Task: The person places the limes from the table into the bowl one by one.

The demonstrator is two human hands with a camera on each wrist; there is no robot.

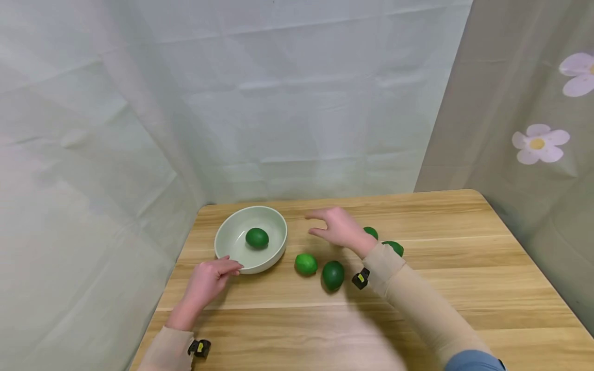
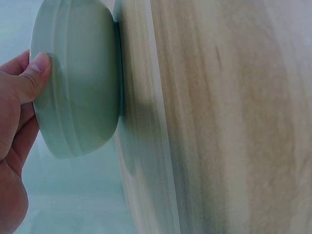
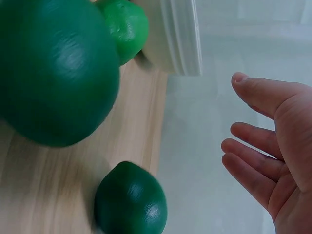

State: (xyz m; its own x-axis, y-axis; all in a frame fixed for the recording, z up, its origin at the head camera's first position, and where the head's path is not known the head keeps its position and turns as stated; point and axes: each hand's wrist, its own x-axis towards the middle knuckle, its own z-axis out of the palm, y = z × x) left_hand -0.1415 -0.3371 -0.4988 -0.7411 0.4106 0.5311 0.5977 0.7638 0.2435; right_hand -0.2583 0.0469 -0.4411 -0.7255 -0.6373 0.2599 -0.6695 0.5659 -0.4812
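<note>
A pale green bowl (image 1: 232,226) stands at the left of the table with one dark green, lime-like fruit (image 1: 257,238) inside. My left hand (image 1: 211,278) pinches its near rim, thumb (image 2: 39,68) on the outer wall and fingers over the edge. Beyond the bowl's right side, my right hand (image 1: 337,226) hovers over the table, holding nothing, its thumb and fingers (image 3: 253,173) spread apart. Nearer to me lie a brighter green lime (image 1: 306,264) and a dark green fruit (image 1: 332,275). Two more dark green fruits, one (image 1: 370,233) partly hidden, lie by the right wrist.
The wooden table (image 1: 464,257) has its far edge close behind the bowl. Pale cloth (image 1: 315,103) hangs behind and at the left; a grey flowered cloth (image 1: 492,103) hangs at the right. Each wrist wears a small black device (image 1: 361,278).
</note>
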